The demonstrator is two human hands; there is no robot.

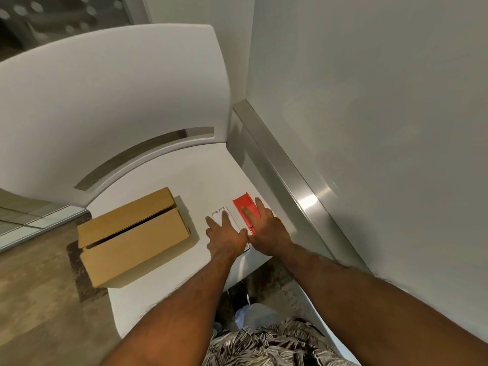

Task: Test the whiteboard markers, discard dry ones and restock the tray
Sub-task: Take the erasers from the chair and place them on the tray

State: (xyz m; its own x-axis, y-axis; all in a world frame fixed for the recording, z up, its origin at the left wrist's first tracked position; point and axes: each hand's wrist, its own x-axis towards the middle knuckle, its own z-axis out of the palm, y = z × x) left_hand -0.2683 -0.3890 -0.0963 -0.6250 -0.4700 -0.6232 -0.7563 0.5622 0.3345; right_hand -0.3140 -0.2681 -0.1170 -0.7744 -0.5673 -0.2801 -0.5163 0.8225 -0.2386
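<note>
A flat white marker pack lies on the white seat surface, and a red box lies just to its right. My left hand rests flat on the white pack with fingers spread and straight, covering most of it. My right hand holds the near end of the red box, one finger on top, another along its right side and the thumb at its left edge. The two hands touch at the thumbs. No loose marker shows.
A brown cardboard box with a slightly open lid sits on the seat's left part. A metal ledge runs under the white board on the right. A pale plastic bag lies on the floor below.
</note>
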